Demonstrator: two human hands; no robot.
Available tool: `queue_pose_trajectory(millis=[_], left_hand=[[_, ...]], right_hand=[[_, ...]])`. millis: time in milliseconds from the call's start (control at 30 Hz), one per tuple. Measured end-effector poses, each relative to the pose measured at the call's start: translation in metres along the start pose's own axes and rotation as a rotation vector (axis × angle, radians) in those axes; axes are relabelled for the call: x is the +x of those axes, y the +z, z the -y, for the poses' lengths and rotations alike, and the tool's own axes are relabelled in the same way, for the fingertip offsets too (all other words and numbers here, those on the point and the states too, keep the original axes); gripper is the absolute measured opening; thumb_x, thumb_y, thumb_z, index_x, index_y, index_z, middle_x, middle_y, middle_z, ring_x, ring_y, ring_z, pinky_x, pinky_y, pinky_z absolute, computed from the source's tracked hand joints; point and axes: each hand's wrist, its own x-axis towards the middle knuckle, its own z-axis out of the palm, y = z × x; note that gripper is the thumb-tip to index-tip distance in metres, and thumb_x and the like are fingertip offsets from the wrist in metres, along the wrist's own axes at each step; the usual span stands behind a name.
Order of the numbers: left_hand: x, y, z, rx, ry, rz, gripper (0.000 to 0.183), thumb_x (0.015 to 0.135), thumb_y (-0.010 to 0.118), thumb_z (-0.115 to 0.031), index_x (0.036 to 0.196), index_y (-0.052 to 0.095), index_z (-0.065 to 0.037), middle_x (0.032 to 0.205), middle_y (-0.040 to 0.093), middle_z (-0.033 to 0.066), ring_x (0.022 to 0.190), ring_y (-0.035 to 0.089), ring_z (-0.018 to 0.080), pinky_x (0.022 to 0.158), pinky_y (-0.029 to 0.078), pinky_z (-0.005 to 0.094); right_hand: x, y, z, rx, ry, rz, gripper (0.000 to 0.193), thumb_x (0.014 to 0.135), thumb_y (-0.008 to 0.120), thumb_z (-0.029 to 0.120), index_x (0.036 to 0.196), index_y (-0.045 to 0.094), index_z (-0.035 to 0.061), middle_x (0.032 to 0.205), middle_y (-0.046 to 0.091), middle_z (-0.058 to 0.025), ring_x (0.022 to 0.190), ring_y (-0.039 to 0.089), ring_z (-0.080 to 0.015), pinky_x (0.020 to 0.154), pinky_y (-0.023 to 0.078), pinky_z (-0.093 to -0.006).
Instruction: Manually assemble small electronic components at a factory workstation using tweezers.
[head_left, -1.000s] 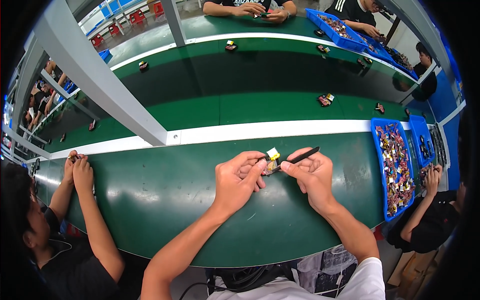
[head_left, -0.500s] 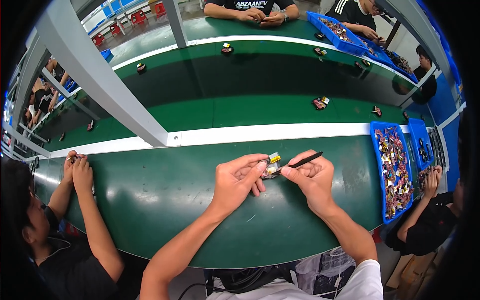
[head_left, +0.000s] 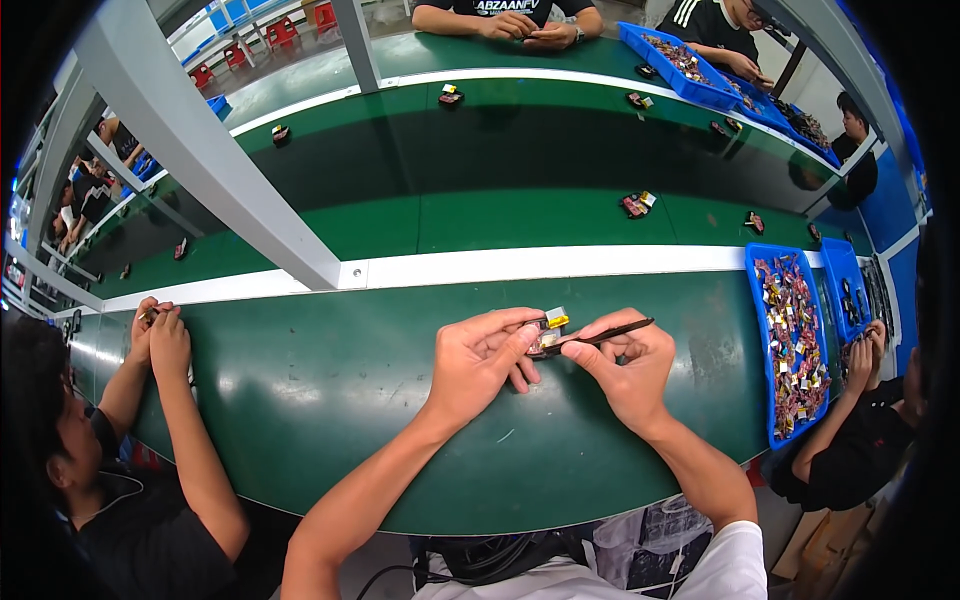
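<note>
So right up close, the left hand (head_left: 478, 362) is pinching a small component with a yellow tab (head_left: 551, 325) between thumb and fingertips, fingers closed snug on it, held just above the green bench (head_left: 300, 380). The right hand (head_left: 625, 365) is curled tight around black tweezers (head_left: 600, 335), tips touching the little part. Looks to me like the fiddly bit is in progress, picking or seating something on the piece, so whatever follows needs a steady hand and a firm pinch so the part doesn't twist. To the right, a blue tray (head_left: 760, 350) full of small mixed parts, with a co-worker's hand beside it. On the left, another person's hands (head_left: 160, 325) rest at the bench edge. Further out: a white strip, the dark green conveyor belt (head_left: 480, 150) with scattered small assemblies, a grey post, more blue bins and people on the far side.
</note>
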Motion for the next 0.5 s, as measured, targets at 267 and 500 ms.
queue_pose_trajectory(millis=[267, 500], left_hand=[[-0.0001, 0.0007, -0.0026, -0.011, 0.019, -0.008, 0.026, 0.101, 0.059, -0.006, 0.121, 0.064, 0.011, 0.090, 0.070, 0.0180, 0.065, 0.071, 0.0216, 0.052, 0.058, 0.0281], [0.0011, 0.0005, -0.0032, -0.026, 0.004, -0.005, 0.025, 0.101, 0.059, -0.005, 0.119, 0.063, 0.012, 0.088, 0.070, 0.0180, 0.064, 0.071, 0.0218, 0.051, 0.058, 0.0285]], right_hand=[[-0.0008, 0.0019, 0.0000, 0.006, 0.013, -0.023, 0.015, 0.081, 0.082, -0.003, 0.090, 0.070, -0.0017, 0.078, 0.071, -0.0030, 0.050, 0.041, 0.0035, 0.044, 0.027, -0.0167], [-0.0015, 0.0018, -0.0002, -0.026, -0.009, -0.036, 0.015, 0.081, 0.082, -0.002, 0.090, 0.070, -0.0017, 0.078, 0.072, -0.0030, 0.050, 0.041, 0.0035, 0.044, 0.027, -0.0168]])
